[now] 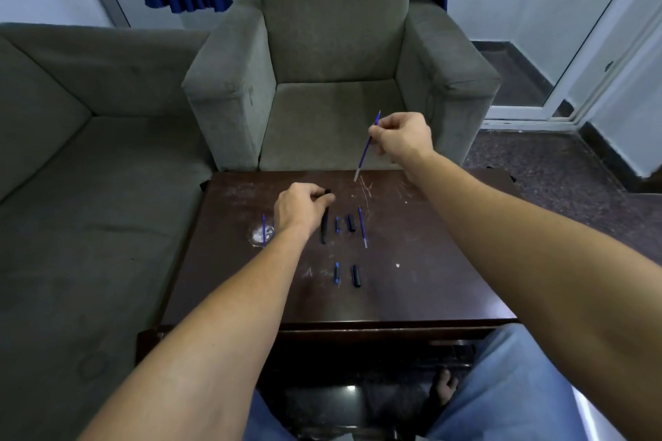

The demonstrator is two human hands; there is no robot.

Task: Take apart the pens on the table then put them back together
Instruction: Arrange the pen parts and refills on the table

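Note:
Pen parts lie scattered on a dark wooden table (412,283). My right hand (403,138) is raised over the far edge and pinches a blue ink refill (366,149) that slants down toward the table. My left hand (301,209) rests on the table, fingers closed on the top end of a black pen barrel (324,225). Beside the barrel lie a small blue piece (337,224), a short black cap (350,222) and a second blue refill (362,227). Nearer me lie another blue piece (336,273) and a black cap (355,275). A third refill (264,229) lies left of my left wrist.
A grey armchair (333,57) stands just behind the table and a grey sofa (89,161) runs along its left side. A pale smudge (258,236) marks the table near the left refill. My legs in blue jeans (508,394) are below the table's near edge.

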